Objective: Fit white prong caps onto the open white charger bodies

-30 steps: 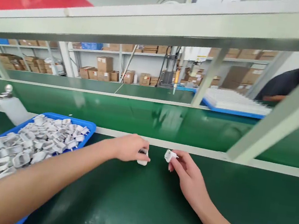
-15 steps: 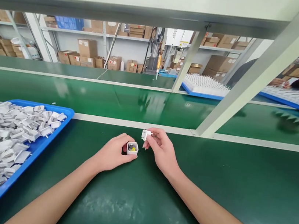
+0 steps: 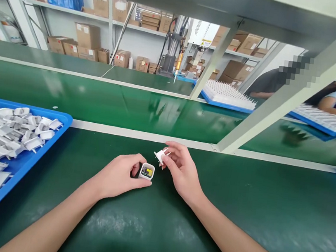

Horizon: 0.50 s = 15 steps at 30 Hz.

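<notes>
My left hand (image 3: 119, 176) rests on the green bench mat and grips a small white open charger housing (image 3: 147, 171), its yellow and dark innards facing up. Just to its right, my right hand (image 3: 180, 169) pinches a small white plug cap with metal prongs (image 3: 160, 156), held tilted a little above and beside the housing. The two parts are close but apart. Both hands sit near the middle of the bench, just in front of the white rail (image 3: 141, 135).
A blue tray (image 3: 21, 164) heaped with several white plastic caps sits at the left. Behind the rail runs a green conveyor belt (image 3: 112, 101). A slanted frame post (image 3: 284, 96) rises at the right. Other people work at trays across the line.
Both hands have drawn back from the rail toward me and closer together. The housing has turned open side up, and the cap has tilted in my right hand. The view has dropped lower.
</notes>
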### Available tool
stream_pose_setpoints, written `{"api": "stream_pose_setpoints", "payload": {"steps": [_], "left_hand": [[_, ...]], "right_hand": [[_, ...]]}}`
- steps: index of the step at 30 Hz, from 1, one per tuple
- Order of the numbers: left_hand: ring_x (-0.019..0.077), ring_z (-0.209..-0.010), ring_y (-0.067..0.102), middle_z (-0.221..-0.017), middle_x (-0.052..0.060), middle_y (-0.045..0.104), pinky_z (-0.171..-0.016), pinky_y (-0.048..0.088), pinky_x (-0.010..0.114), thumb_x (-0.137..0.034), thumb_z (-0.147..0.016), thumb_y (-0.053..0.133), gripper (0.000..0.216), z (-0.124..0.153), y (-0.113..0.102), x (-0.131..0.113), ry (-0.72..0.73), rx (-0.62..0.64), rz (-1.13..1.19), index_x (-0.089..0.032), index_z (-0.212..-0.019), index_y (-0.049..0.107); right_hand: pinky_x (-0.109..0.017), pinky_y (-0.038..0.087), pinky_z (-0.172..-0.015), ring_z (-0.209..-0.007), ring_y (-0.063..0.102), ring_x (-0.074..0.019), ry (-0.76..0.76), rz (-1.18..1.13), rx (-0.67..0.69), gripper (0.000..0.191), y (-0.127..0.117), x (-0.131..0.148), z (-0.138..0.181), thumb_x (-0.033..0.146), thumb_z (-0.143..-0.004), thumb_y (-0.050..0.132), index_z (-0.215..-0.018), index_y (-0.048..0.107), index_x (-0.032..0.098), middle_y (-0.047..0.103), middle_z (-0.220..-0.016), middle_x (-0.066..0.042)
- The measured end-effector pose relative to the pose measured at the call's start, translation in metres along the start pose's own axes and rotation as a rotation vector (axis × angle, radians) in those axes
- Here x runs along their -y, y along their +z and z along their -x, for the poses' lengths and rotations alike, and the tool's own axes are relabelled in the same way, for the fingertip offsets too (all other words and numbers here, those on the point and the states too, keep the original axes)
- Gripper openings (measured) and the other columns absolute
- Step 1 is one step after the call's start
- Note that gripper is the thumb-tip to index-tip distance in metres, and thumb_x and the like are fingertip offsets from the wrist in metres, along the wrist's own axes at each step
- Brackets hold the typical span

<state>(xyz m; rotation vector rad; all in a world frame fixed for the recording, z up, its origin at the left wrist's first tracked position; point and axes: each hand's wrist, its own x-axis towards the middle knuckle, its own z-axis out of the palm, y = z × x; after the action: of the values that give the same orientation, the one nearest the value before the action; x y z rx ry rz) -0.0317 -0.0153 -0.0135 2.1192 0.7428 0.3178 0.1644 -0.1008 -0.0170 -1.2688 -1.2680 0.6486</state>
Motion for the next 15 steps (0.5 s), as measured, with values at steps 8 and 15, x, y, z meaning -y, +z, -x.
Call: {"api": "stream_pose_setpoints", "payload": {"steps": [8, 15], "left_hand": [[0.0132, -0.072, 0.048, -0.082, -0.005, 0.054, -0.063, 0.037, 0.027, -0.040, -0.080, 0.077, 0.027, -0.0001, 0.0010, 0.0045, 0.070, -0.087, 0.060, -0.022, -0.083, 0.058], [0.0212, -0.094, 0.051, -0.097, -0.001, 0.063, -0.083, 0.040, 0.034, -0.043, -0.086, 0.075, 0.024, 0.0043, -0.0077, 0.0009, 0.197, -0.256, -0.064, -0.024, -0.089, 0.062]], "right_hand": [[-0.033, 0.058, -0.074, -0.083, 0.062, -0.0187, -0.040, 0.004, -0.035, 0.030, 0.0050, -0.0005, 0.0038, 0.042, -0.093, 0.074, -0.111, 0.059, 0.023, 0.063, -0.101, -0.005], [-0.030, 0.056, -0.065, -0.076, 0.061, -0.0167, -0.042, -0.040, -0.090, 0.031, 0.0029, -0.0029, 0.0005, 0.041, -0.094, 0.072, -0.114, 0.056, 0.022, 0.062, -0.099, -0.004]]}}
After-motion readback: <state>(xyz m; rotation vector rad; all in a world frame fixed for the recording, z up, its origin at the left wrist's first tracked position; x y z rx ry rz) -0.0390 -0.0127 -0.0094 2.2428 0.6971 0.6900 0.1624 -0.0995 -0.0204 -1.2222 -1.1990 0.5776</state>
